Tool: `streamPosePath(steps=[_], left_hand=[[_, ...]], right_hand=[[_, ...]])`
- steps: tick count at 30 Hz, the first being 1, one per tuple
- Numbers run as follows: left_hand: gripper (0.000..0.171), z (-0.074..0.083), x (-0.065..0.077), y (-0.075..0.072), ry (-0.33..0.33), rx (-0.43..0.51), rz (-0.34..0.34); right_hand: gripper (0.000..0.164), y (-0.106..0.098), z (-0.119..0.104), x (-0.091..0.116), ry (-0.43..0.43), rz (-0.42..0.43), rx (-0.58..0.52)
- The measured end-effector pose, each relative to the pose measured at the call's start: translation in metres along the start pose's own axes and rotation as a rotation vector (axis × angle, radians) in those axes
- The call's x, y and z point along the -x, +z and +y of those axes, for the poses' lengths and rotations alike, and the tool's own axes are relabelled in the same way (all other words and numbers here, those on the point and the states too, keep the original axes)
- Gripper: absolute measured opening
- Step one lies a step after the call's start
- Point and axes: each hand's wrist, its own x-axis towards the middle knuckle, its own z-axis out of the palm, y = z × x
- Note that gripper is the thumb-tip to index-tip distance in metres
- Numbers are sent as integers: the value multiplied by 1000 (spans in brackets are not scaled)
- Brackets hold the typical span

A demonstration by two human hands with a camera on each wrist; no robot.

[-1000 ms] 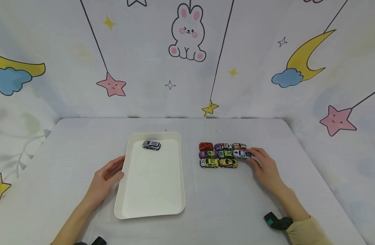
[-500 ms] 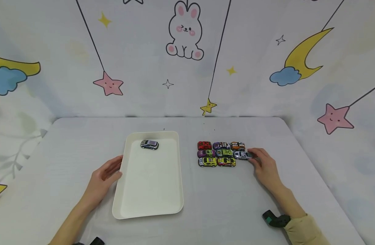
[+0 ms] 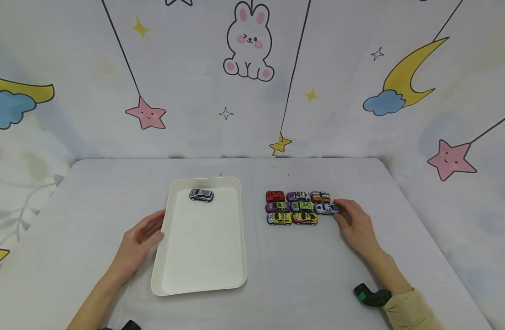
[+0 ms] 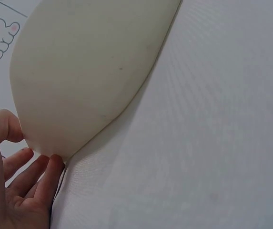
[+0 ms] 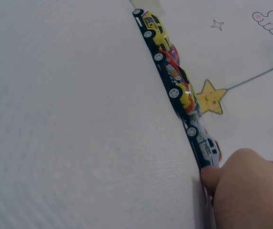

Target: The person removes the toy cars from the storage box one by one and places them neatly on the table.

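Note:
My left hand (image 3: 133, 247) lies along the left side of a white rectangular tray (image 3: 203, 247), thumb and fingertips right at its edge. In the left wrist view the fingers (image 4: 50, 179) are loosely extended against the tray wall (image 4: 88, 76). A silver and dark toy car (image 3: 201, 195) sits inside the tray, toward the far end. My right hand (image 3: 358, 229) pinches the rear end of a white toy car (image 3: 326, 209) between thumb and fingers. The right wrist view shows this white car (image 5: 205, 145) on the table, its rear covered by the hand.
Left of the white car, other toy cars stand packed in rows: red (image 3: 275, 196), purple-white (image 3: 298, 196), orange (image 3: 320, 197), purple-green (image 3: 278, 207), green (image 3: 302, 206) and two yellow ones (image 3: 279, 218). A patterned cloth wall (image 3: 252, 114) rises behind the table.
The white car has shifted slightly right and toward the near side, uncovering more of the orange car. The head view has shifted a little. My left hand stays at the tray.

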Motion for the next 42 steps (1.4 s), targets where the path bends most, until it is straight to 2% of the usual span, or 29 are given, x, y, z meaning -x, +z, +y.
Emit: streamPosePath(steps=[16,21,25,28,31,35,42], left_hand=[[50,1,1,-1,0,-11,-4],[49,0,1,-2,0,-8,-1],[49,0,0,-1,3,-1,-1],[49,0,0,-1,6,4,0],[50,1,1,-1,8,6,6],[50,0,1,-1,6,15,6],[50,-2,-1,0,8,23,1]], right_hand=[[44,2,1,0,2,1,3],[44,1,-2,0,6,-9,9],[46,-3,-10,-3,9,16,43],[49,-7,-21,-10,-8,39,37],[48,-6,-37,-20,-54,19,-3],[43,1,-68,-32,-123,-80,-17],[39,25,-125,-37,-222,-273,-79]])
